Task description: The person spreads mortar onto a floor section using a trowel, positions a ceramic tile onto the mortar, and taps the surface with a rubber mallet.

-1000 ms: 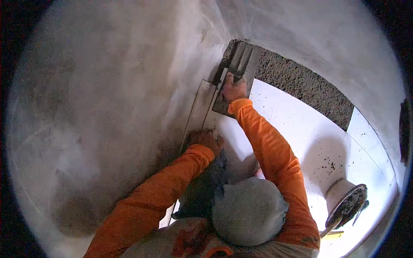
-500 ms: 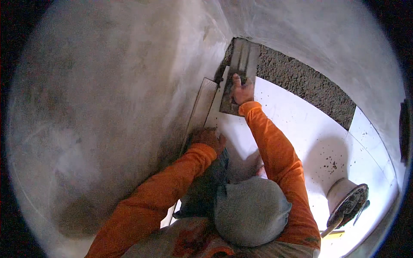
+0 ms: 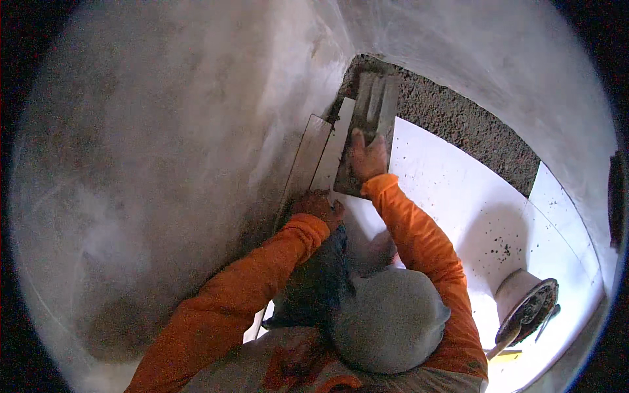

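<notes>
My right hand (image 3: 369, 157) is closed on a long rectangular plastering float (image 3: 379, 98) with a ridged back. Its far end lies over rough grey mortar (image 3: 452, 114), its near end over white flooring (image 3: 432, 157). To the left of the float runs a narrow white strip (image 3: 335, 141), with a greyish strip (image 3: 306, 150) against the wall side. At the near end of these strips is my left hand (image 3: 318, 206), its fingers curled. Whatever it may grip is hidden.
A bucket (image 3: 514, 291) with mortar and a wooden-handled tool (image 3: 503, 342) leans at the right. Mortar crumbs (image 3: 501, 249) dot the floor beside it. Bare grey walls (image 3: 164, 131) enclose the corner at left and far side. A rounded grey cloth shape (image 3: 390, 321) fills the near middle.
The float in my right hand has slid toward me, baring more mortar in the far corner. My left hand has stayed at nearly the same spot.
</notes>
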